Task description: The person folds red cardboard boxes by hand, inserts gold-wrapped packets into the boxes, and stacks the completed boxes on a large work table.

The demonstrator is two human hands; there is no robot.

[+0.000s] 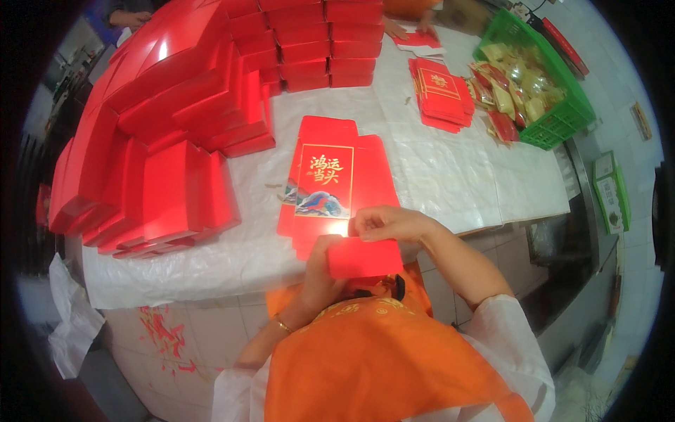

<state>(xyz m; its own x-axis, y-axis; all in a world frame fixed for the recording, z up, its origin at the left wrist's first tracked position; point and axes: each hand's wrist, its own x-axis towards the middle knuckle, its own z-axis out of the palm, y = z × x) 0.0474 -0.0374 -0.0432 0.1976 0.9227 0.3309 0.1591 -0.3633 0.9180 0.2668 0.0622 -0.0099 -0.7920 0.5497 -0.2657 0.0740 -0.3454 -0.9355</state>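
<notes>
At the table's near edge both of my hands hold a red cardboard piece (pixel 365 259), apparently a box being folded. My left hand (pixel 322 271) grips its left side, the fingers partly hidden behind the card. Along its top edge, my right hand (pixel 390 224) is closed in a pinch with bent fingers. Just beyond lie flat red box blanks (pixel 325 172), overlapping each other, with gold lettering and a blue wave picture on the upper one. Whether the held piece joins these blanks I cannot tell.
Assembled red boxes (pixel 169 186) pile up on the left and back of the white-covered table (pixel 450 169). Flat red cartons (pixel 441 95) lie at the back right beside a green crate (pixel 562 116) of wrapped packets. Another person's hands (pixel 411 32) work at the far side. Red scraps (pixel 163 334) litter the floor.
</notes>
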